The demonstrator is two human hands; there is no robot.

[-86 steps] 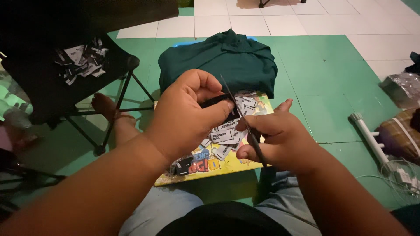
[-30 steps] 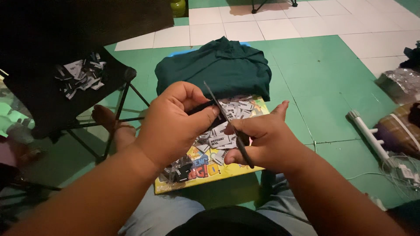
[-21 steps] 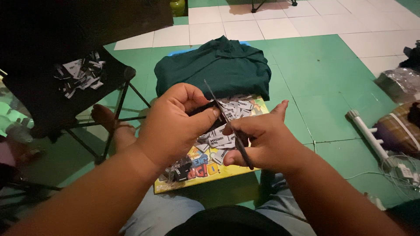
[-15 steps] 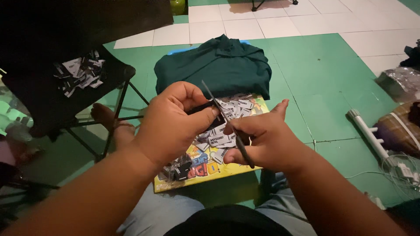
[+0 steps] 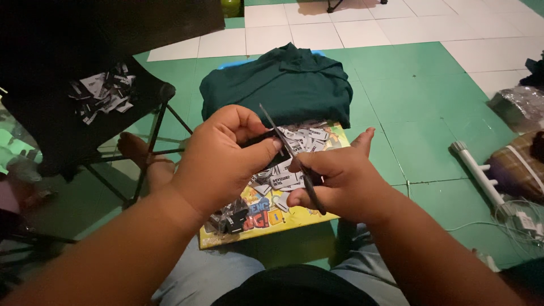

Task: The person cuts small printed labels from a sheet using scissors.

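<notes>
Both hands up over the yellow board, which lies on the floor just past the person's knees. Left hand curled nearly shut, thumb and fingers pinching a small dark label piece. Right hand closed round the handles of black scissors, index finger sticking out toward the far side; blades point up and away, tips just beside the left thumb. Blades look almost together, can't tell if they touch the pinched piece.

Board: colourful print, covered with a heap of cut labels, grey-white with dark print, plus a few black ones at its near-left corner.

Bare foot left of the board, under a black folding chair. More cut labels piled on the chair seat.

Folded dark green shirt touching the board's far edge, on the green mat.

Right of the board, well apart: white plastic pipe piece, white cable, plaid brown bundle. White floor tiles beyond the shirt.
</notes>
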